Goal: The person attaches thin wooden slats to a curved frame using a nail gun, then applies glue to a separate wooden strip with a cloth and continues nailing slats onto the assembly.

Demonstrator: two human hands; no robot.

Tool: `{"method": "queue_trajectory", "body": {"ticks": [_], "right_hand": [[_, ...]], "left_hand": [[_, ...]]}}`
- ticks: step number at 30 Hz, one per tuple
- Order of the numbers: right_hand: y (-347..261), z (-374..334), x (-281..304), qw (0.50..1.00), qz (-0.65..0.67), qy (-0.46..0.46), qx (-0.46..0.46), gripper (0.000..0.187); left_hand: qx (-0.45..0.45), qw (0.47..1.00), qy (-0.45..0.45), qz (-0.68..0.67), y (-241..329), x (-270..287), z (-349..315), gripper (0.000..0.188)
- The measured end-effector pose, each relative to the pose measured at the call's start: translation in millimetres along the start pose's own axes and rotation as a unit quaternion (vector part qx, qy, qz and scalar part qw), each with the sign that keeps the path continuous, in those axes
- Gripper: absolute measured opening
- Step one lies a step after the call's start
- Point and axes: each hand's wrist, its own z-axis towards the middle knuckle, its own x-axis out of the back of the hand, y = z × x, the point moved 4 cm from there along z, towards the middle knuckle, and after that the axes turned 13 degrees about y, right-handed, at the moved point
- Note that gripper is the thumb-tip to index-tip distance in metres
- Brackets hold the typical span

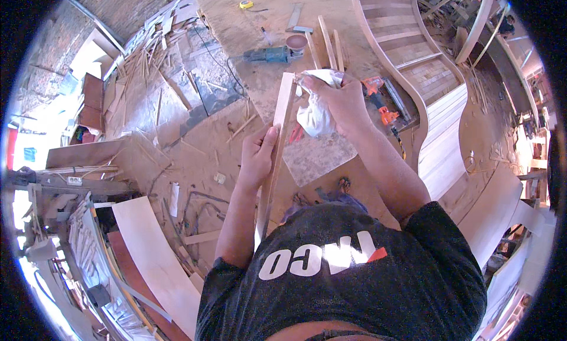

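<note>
My left hand (258,151) is closed around a long, pale wooden strip (285,99), with the thumb along its face. The strip slants from beside my body up to the middle of the view. At its far end, my right hand (342,99) grips a crumpled white cloth or bag (319,118), which hangs below the fingers. The right fingertips are by the strip's top end; whether they touch it, I cannot tell. Something red-handled (296,134) lies partly hidden behind the white bundle.
Beyond my hands a worktable holds a blue angle grinder (269,53) with a round disc, a metal square (295,19), a yellow tape measure (245,5) and thin wood strips (324,40). At right are an orange power tool (378,99) and a curved slatted wooden panel (407,46). Offcuts (156,63) litter the left.
</note>
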Motion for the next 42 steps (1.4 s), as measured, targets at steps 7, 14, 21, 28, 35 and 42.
{"method": "queue_trajectory", "body": {"ticks": [7, 14, 21, 28, 35, 42], "right_hand": [[9.5, -8.2, -7.3, 0.995, -0.093, -0.001, 0.027, 0.029], [26.6, -22.9, -12.0, 0.990, -0.134, -0.029, 0.040, 0.029], [38.3, -41.9, -22.5, 0.975, -0.185, -0.084, 0.085, 0.027], [49.3, -55.0, -26.5, 0.960, -0.242, -0.095, 0.102, 0.027], [50.5, -71.3, -34.1, 0.943, -0.288, -0.140, 0.089, 0.028], [60.4, -76.9, -32.1, 0.940, -0.287, -0.166, 0.084, 0.029]], "left_hand": [[0.019, 1.000, 0.002, -0.025, 4.6, 8.1, 0.2, 0.038], [0.014, 0.998, 0.012, -0.057, 8.0, 6.7, 13.6, 0.037], [0.016, 0.994, 0.037, -0.102, 12.5, 7.4, 28.8, 0.035], [0.001, 0.980, 0.083, -0.182, 21.2, 2.4, 46.9, 0.033], [-0.020, 0.964, 0.109, -0.241, 27.2, 16.6, 69.5, 0.035], [-0.017, 0.952, 0.137, -0.274, 30.9, 24.5, 91.8, 0.036]]}}
